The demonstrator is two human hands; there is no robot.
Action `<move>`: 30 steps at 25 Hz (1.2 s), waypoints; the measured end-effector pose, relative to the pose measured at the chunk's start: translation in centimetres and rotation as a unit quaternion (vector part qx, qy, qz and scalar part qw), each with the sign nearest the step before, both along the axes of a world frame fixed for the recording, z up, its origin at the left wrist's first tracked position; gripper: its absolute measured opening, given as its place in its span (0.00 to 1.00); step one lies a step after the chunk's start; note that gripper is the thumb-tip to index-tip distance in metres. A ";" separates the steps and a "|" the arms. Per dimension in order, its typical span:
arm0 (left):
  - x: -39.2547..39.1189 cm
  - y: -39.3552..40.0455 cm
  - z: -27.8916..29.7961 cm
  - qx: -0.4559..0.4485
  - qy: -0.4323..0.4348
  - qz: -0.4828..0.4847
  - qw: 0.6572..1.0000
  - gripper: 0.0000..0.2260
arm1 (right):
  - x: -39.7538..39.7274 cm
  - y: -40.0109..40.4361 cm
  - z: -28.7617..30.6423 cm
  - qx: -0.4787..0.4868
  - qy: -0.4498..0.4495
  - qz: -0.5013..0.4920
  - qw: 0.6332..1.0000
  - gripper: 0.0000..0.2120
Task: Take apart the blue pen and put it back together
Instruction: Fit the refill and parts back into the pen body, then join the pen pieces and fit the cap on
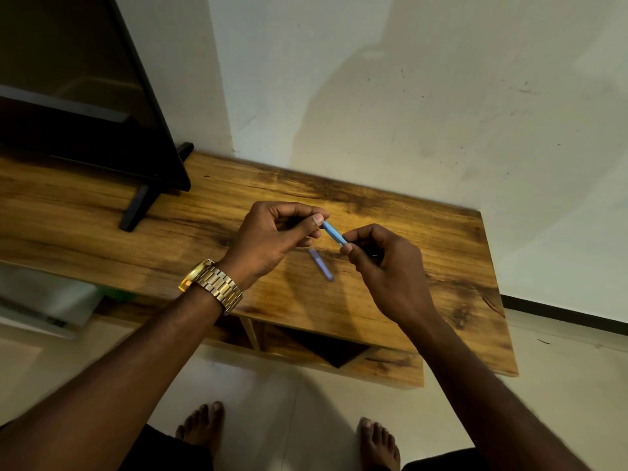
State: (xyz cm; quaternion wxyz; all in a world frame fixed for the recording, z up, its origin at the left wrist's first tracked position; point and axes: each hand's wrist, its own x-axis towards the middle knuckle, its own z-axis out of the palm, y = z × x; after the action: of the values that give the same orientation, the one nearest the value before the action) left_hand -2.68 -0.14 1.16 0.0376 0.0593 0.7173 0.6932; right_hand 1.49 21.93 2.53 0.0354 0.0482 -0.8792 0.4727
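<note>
Both hands hold a light blue pen barrel (334,233) a little above the wooden TV stand (390,300). My left hand (272,239), with a gold watch on its wrist, pinches the barrel's upper left end between thumb and forefinger. My right hand (384,266) pinches its lower right end. Most of the barrel's ends are hidden inside the fingers. A second, purplish-blue pen piece (321,265) lies flat on the wood just below the hands, free of both.
A black TV (85,96) on a stand leg (137,209) occupies the left of the surface. A white wall rises behind. An open shelf compartment (326,348) sits under the top. My bare feet stand on the pale tiled floor (289,402).
</note>
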 end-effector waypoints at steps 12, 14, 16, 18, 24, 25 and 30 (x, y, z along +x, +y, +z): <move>-0.4 -1.0 0.5 -0.099 0.012 0.079 0.992 0.13 | -1.3 0.4 -1.6 -0.047 -0.020 -0.083 0.995 0.07; -0.6 -2.3 -0.3 -0.281 0.038 0.114 0.952 0.10 | -1.9 0.5 -2.7 -0.019 -0.030 -0.140 0.989 0.09; -0.7 -3.3 -1.0 -0.411 0.036 0.111 0.904 0.11 | -2.3 0.6 -3.9 0.032 -0.046 -0.173 0.983 0.11; -0.6 -3.7 -1.5 -0.477 0.023 0.102 0.873 0.13 | -2.3 0.5 -4.9 0.072 -0.046 -0.189 0.978 0.10; -0.5 -4.2 -2.0 -0.538 -0.008 0.075 0.840 0.18 | -1.9 -0.1 -6.0 0.143 -0.009 -0.192 0.971 0.07; -0.5 -4.1 -2.0 -0.541 -0.010 0.074 0.837 0.17 | -1.8 -0.1 -6.0 0.145 -0.010 -0.189 0.971 0.07; -0.5 -3.8 -1.7 -0.544 -0.009 0.089 0.834 0.10 | -2.0 0.4 -5.6 0.139 -0.012 -0.193 0.971 0.10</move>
State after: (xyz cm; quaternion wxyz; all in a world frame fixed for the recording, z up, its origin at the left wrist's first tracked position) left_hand -3.18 -3.92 -0.52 0.0087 -0.0407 0.9805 0.1921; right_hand -0.46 22.31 -3.03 0.1084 -0.1239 -0.9293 0.3307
